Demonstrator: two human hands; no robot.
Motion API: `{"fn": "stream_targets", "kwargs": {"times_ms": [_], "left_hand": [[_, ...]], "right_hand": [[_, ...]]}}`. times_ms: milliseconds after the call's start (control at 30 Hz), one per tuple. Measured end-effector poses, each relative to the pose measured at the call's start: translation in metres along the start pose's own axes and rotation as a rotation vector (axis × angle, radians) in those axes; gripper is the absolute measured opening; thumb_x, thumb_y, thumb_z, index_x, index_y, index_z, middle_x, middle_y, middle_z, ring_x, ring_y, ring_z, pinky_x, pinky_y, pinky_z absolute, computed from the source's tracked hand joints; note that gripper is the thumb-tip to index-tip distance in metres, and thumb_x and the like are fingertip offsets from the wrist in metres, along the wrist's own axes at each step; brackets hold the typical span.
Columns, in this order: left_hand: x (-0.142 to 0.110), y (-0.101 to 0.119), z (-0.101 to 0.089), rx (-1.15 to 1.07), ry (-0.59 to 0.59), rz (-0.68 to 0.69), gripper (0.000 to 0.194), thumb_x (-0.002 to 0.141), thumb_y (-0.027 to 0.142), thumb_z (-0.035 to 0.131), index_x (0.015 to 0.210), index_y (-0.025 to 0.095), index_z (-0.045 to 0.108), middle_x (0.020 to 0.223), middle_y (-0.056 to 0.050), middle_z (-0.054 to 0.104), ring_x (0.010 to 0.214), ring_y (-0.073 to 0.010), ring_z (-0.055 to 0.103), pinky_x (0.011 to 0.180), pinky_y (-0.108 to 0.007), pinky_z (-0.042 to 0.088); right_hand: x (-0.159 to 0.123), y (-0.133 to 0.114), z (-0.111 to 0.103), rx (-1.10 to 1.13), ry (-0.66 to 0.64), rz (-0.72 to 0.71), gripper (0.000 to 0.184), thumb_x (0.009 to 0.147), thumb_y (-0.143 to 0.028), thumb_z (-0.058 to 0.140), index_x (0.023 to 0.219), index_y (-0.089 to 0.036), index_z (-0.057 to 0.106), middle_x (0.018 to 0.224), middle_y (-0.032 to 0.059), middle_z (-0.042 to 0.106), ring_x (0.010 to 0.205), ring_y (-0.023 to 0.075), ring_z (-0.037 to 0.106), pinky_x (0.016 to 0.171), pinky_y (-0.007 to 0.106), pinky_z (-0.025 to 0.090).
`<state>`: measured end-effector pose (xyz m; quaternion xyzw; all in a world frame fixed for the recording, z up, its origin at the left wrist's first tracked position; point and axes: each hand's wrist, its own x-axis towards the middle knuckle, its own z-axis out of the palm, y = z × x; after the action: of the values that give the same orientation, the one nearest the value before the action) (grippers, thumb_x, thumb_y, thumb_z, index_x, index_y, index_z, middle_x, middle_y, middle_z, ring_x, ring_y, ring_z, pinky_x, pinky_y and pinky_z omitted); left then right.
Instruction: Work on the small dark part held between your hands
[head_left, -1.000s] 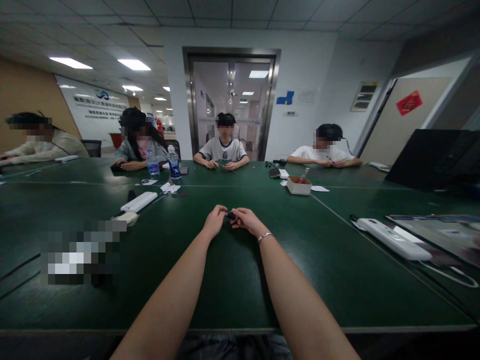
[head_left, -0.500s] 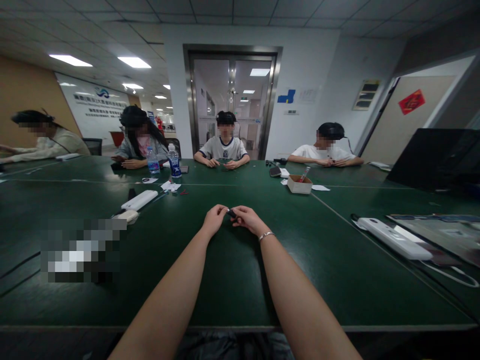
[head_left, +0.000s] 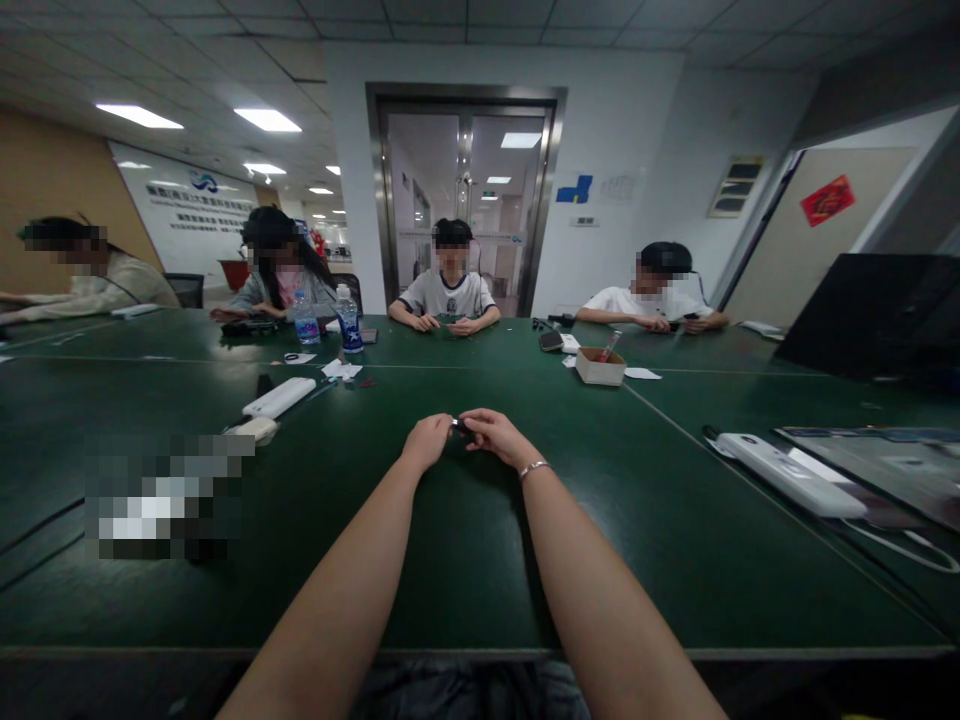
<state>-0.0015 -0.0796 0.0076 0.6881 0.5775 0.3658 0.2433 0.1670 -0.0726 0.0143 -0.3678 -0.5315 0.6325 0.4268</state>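
Note:
Both my arms reach out over a dark green table (head_left: 465,560). My left hand (head_left: 426,440) and my right hand (head_left: 491,434) meet at the table's middle, fingers curled and pinched together on a small dark object (head_left: 461,426) held between them. The object is too small to name. A thin bracelet (head_left: 532,468) circles my right wrist.
A white power strip (head_left: 279,397) and a beige item lie at left, another white strip (head_left: 787,475) with a cable at right beside a dark laptop (head_left: 870,315). A small cardboard box (head_left: 599,366), two water bottles (head_left: 348,321) and several seated people are at the far side.
My hands stay joined on the small object with slight finger movement. The view has tilted a little.

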Motion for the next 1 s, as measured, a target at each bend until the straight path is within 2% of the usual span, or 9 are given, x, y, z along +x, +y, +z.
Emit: {"fn": "stream_targets", "kwargs": {"times_ms": [167,367,467,567,733,867,933,1000], "left_hand": [[-0.003,0.003,-0.002,0.018,-0.012,-0.075,0.056,0.086,0.057,0.026,0.060,0.019,0.057,0.058,-0.004,0.057,0.057,-0.0169,0.051,0.057,-0.028,0.032],[-0.002,0.001,0.001,-0.083,0.034,-0.014,0.032,0.085,0.045,0.039,0.075,0.021,0.057,0.070,0.000,0.060,0.066,-0.0148,0.055,0.060,-0.025,0.035],[0.000,-0.002,0.002,-0.037,0.051,-0.029,0.035,0.084,0.048,0.041,0.068,0.020,0.055,0.067,0.000,0.057,0.065,-0.0148,0.052,0.060,-0.025,0.035],[0.000,-0.004,0.003,-0.076,0.064,-0.012,0.036,0.083,0.051,0.041,0.071,0.020,0.055,0.068,0.000,0.058,0.064,-0.0142,0.051,0.059,-0.025,0.036],[0.003,-0.007,0.008,-0.219,0.043,0.032,0.020,0.084,0.035,0.043,0.089,0.022,0.057,0.069,0.002,0.058,0.064,-0.0129,0.054,0.061,-0.024,0.039],[0.003,-0.008,0.009,-0.163,0.028,0.016,0.031,0.087,0.042,0.037,0.090,0.022,0.059,0.056,0.003,0.052,0.057,-0.0134,0.051,0.059,-0.026,0.038],[0.002,-0.008,0.009,-0.167,0.016,0.018,0.035,0.086,0.046,0.035,0.088,0.022,0.060,0.058,0.003,0.053,0.058,-0.0135,0.052,0.059,-0.026,0.038],[0.002,-0.008,0.009,-0.209,0.008,0.030,0.030,0.085,0.043,0.039,0.091,0.022,0.060,0.065,0.002,0.056,0.063,-0.0133,0.053,0.060,-0.025,0.038]], "right_hand": [[0.000,0.000,-0.001,-0.004,-0.020,-0.004,0.019,0.075,-0.017,0.069,0.093,-0.015,0.063,0.068,-0.0024,0.061,0.045,0.0022,0.045,0.056,0.024,0.059],[0.001,0.001,0.000,-0.033,-0.016,-0.007,0.020,0.075,-0.017,0.069,0.093,-0.015,0.063,0.063,-0.0043,0.058,0.044,0.0017,0.044,0.055,0.022,0.058],[0.001,0.001,0.000,-0.044,-0.018,-0.004,0.019,0.075,-0.016,0.069,0.093,-0.014,0.064,0.060,-0.0048,0.056,0.044,0.0022,0.044,0.055,0.023,0.058],[0.001,0.000,0.000,-0.034,-0.016,0.000,0.018,0.075,-0.016,0.069,0.092,-0.014,0.064,0.056,-0.0057,0.053,0.044,0.0028,0.044,0.056,0.024,0.059],[0.000,0.000,0.000,-0.011,0.022,0.006,0.016,0.075,-0.016,0.069,0.090,-0.014,0.064,0.054,-0.0063,0.052,0.043,0.0030,0.043,0.055,0.025,0.059],[-0.001,-0.002,0.001,-0.015,0.019,0.008,0.016,0.075,-0.014,0.068,0.091,-0.014,0.063,0.056,-0.0063,0.053,0.042,0.0024,0.043,0.055,0.025,0.059],[-0.001,-0.002,0.002,-0.014,0.025,0.010,0.016,0.076,-0.014,0.067,0.091,-0.014,0.063,0.054,-0.0066,0.052,0.042,0.0026,0.043,0.055,0.025,0.059],[-0.002,-0.002,0.001,-0.008,0.029,0.008,0.016,0.076,-0.014,0.067,0.091,-0.014,0.063,0.053,-0.0068,0.051,0.042,0.0030,0.043,0.055,0.025,0.059]]}}
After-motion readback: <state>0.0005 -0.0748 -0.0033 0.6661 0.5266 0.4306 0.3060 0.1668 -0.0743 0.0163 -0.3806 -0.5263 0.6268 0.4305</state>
